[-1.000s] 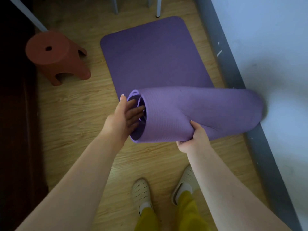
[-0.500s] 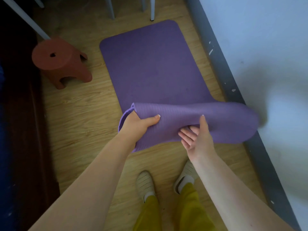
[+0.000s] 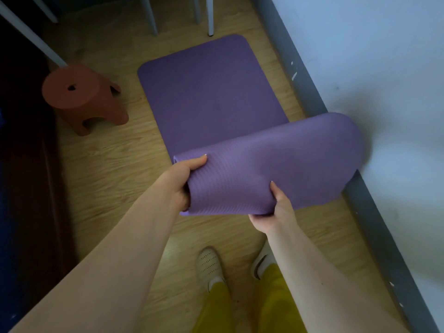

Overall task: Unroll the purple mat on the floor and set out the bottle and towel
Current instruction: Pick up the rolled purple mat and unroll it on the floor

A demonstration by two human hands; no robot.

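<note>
Lifted higher than half a second back, with the right hand [image 3: 276,207] shifted from an open palm to a pinch on the near edge. Purple mat [image 3: 211,92] half flat on the wooden floor [image 3: 115,159], near end curled up beside the wall [image 3: 384,68]. Red stool [image 3: 81,97] off left. Left hand [image 3: 182,179] clamped on the curl's left end.

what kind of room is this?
Likely a home room: light wood-plank floor, pale painted wall with grey baseboard, low red-brown plastic stool, white chair legs.
</note>
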